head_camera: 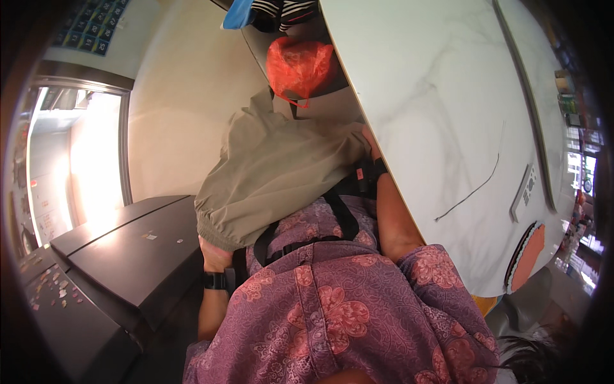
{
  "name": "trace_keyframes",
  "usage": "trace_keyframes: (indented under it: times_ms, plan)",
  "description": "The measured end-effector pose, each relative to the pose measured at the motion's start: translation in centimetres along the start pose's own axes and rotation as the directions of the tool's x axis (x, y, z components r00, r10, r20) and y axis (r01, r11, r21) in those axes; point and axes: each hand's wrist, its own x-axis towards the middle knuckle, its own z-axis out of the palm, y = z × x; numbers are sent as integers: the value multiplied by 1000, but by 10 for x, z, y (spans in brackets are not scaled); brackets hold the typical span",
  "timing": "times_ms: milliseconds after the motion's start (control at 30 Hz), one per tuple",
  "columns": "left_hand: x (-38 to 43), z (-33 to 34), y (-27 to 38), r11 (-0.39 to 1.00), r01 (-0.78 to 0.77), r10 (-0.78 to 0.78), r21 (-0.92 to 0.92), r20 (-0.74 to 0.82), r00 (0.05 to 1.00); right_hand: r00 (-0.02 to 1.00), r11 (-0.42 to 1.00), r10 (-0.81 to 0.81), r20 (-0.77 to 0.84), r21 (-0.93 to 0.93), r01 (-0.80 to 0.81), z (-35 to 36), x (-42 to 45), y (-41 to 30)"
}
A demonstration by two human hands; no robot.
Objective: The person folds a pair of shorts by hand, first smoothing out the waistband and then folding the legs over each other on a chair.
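A khaki cloth garment (273,168) with a gathered elastic hem lies spread across my lap. My left hand (217,253) is at that hem, its fingers hidden beneath the cloth. At the garment's far right corner, beside the table edge, my right hand (370,141) holds the fabric; the tabletop covers part of this hand. Folds run through the cloth between the two hands. Both wrists wear black bands.
A white marbled table (422,144) stands at right, bearing a dark thread (472,192), a white remote control (524,193) and an orange scalloped-edge object (526,257). Ahead sits a red plastic bag (300,67). Scraps (60,288) litter dark benches (134,259) at left.
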Motion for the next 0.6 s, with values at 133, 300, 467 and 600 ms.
trace_keyframes:
  times_ms: [133, 300, 467, 600]
  plan:
    - [-7, -1, -6, 848, -195, 194, 492, 53, 979, 1000, 1000, -16, -2, -1, 16, 0, 4, 1]
    - [-9, 1, -2, 997, 70, -58, 39, -244, 968, 1000, 1000, -10, 6, -11, 10, -1, 4, 3]
    - [-11, -15, 29, 984, 13, -40, -178, -149, 988, 991, 978, 70, 117, -204, -45, -1, 7, -7]
    - [2, -28, 54, 708, 223, -466, -670, -206, 861, 880, 772, 332, 338, -633, -48, 16, 7, -13]
